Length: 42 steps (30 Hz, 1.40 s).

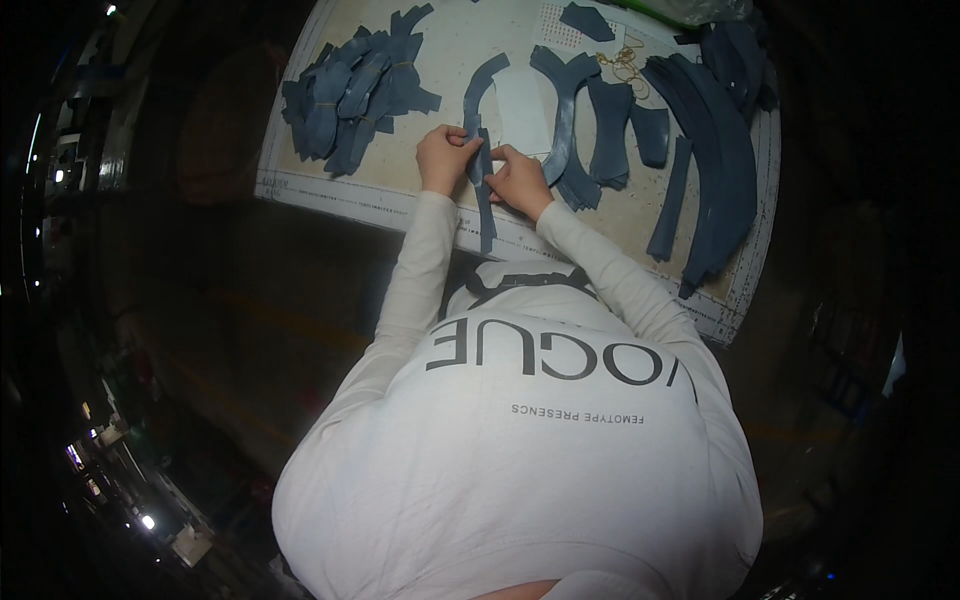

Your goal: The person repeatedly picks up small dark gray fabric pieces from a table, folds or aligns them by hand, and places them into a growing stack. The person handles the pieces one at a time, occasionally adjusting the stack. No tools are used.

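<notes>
Near the front edge of the table, my left hand (445, 160) pinches dark blue cut fabric at its left side. My right hand (521, 182) is closed at the other side, with thumb and fingertips on the same fabric. Between them lie a curved fabric piece (483, 82), reaching away from me, and a narrow fabric strip (487, 215), which runs toward me over the table edge. The two pieces overlap at my fingers. Just right of my right hand rests a stack of curved fabric pieces (566, 95).
A bundled heap of fabric pieces (350, 90) covers the table's left. On the right lie shorter pieces (610, 130), a straight strip (670, 200) and a long curved stack (725, 170). Behind are a white card (522, 110), tan cords (622, 65) and a printed sheet (550, 32).
</notes>
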Tool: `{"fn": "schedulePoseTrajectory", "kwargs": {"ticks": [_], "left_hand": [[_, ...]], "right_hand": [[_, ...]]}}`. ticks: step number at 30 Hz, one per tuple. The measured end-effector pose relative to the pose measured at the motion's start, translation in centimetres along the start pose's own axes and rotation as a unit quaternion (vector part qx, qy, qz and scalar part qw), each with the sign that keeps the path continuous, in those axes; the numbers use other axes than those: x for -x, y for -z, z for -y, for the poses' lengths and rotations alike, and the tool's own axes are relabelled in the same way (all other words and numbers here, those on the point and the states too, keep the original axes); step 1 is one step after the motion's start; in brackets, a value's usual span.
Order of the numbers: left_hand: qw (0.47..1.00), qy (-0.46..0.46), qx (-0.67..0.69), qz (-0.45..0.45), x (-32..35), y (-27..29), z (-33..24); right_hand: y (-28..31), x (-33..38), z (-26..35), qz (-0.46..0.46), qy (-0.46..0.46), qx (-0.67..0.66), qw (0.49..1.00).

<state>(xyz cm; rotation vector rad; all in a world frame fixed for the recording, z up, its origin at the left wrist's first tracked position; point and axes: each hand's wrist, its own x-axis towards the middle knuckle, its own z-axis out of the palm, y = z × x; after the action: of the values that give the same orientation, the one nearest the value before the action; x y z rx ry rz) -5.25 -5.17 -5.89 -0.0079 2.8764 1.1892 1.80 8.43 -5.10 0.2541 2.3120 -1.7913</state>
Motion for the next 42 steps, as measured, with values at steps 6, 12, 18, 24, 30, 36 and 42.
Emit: {"fn": "schedulePoseTrajectory", "kwargs": {"ticks": [6,12,18,24,30,36,42], "left_hand": [[0.998,-0.024,-0.026,0.043,-0.4,-0.4,-0.3],[0.897,0.085,0.413,0.132,0.6,0.8,-0.6],[0.888,0.145,0.417,0.128,1.3,1.7,-2.3],[0.903,0.077,0.398,0.139,1.8,1.8,-3.6],[0.881,-0.034,0.419,0.216,2.7,2.8,-6.3],[0.86,-0.064,0.384,0.331,2.9,2.0,-10.7],[0.806,-0.096,0.401,0.425,4.5,-2.7,-15.3]], "right_hand": [[0.1,-0.7,0.1,-0.018,-0.011,-0.037,0.999],[0.8,-1.1,0.0,0.006,-0.006,-0.181,0.983],[1.1,-1.6,-0.3,0.027,-0.008,-0.177,0.984],[1.2,-1.2,0.6,-0.046,0.05,-0.166,0.984],[4.3,-0.4,3.2,-0.167,0.217,-0.023,0.962],[9.8,1.3,5.9,-0.151,0.206,-0.017,0.967],[20.9,4.4,7.2,-0.199,0.191,0.157,0.948]]}}
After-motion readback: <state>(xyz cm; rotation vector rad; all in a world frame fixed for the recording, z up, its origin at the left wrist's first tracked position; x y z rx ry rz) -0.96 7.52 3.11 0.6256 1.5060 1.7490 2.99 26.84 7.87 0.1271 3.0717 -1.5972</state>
